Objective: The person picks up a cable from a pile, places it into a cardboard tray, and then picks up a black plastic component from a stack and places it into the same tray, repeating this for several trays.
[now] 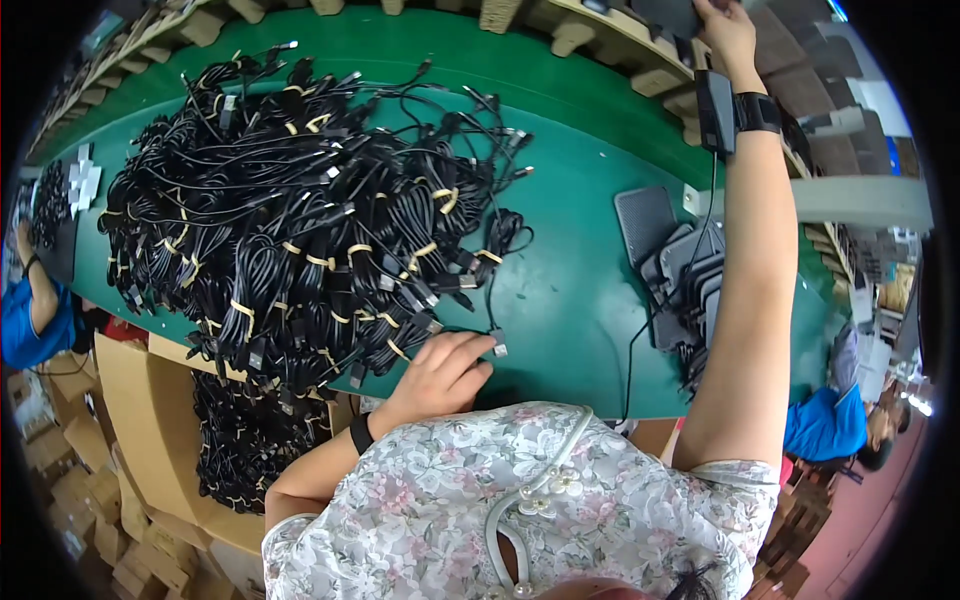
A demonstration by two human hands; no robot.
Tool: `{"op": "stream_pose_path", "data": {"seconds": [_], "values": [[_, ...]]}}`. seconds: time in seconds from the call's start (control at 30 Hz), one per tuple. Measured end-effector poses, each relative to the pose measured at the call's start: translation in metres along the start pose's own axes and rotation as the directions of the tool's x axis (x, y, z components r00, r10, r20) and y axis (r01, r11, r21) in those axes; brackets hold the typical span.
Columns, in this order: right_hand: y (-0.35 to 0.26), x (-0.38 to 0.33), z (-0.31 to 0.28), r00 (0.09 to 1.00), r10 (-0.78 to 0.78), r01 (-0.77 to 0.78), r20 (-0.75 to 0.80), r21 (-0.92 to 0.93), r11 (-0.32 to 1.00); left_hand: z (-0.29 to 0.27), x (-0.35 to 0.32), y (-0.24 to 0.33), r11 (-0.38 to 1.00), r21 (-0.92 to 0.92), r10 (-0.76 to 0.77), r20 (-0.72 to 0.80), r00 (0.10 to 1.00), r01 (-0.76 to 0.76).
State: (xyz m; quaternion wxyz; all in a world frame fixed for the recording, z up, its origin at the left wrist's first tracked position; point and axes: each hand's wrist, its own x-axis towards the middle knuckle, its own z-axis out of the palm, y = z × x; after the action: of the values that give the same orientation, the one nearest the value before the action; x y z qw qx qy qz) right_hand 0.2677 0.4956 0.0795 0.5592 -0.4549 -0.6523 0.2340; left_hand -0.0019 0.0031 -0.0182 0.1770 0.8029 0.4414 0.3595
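My left hand (445, 372) rests at the near edge of the green table, its fingers curled. Its fingertips close on the end of a black USB cable, just beside the silver plug (501, 347). That cable leads up to a coil (505, 236) bound with a pale tie. My right arm stretches to the far right, where my right hand (732, 35) grips the edge of a dark flat piece (668, 14) at the shelf; part of both is cut off by the picture's rim. A black box with a cord (715, 112) sits against the right wrist, by a black band.
A big heap of tied black cables (300, 220) covers the table's left half. Black flat pieces (646, 222) stand stacked at the right, partly behind my arm. Below left, a cardboard box (140, 430) holds more cables. People in blue (830, 425) are at both sides.
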Motion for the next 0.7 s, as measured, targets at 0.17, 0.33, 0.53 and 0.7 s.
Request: {"op": "stream_pose_path", "data": {"seconds": [0.17,0.33,0.53,0.7], "values": [[-0.009,0.0,0.016,0.91,0.388,-0.231,0.148,-0.596,0.769,0.0,-0.003,-0.002,0.998,-0.044,-0.051,-0.013,0.999,0.051],[0.027,0.001,-0.001,0.947,-0.082,0.315,0.311,-0.846,0.431,0.005,-0.004,-0.006,0.999,-0.034,-0.016,-0.031,0.999,0.015],[-0.141,-0.168,0.087,0.753,0.251,0.136,0.608,-0.517,0.845,0.002,-0.008,-0.005,0.997,-0.074,-0.014,-0.058,0.998,0.009],[-0.186,-0.267,0.111,0.585,0.161,0.302,0.795,-0.398,0.866,-0.002,-0.005,-0.002,0.992,-0.128,-0.008,-0.015,1.0,0.006]]}}
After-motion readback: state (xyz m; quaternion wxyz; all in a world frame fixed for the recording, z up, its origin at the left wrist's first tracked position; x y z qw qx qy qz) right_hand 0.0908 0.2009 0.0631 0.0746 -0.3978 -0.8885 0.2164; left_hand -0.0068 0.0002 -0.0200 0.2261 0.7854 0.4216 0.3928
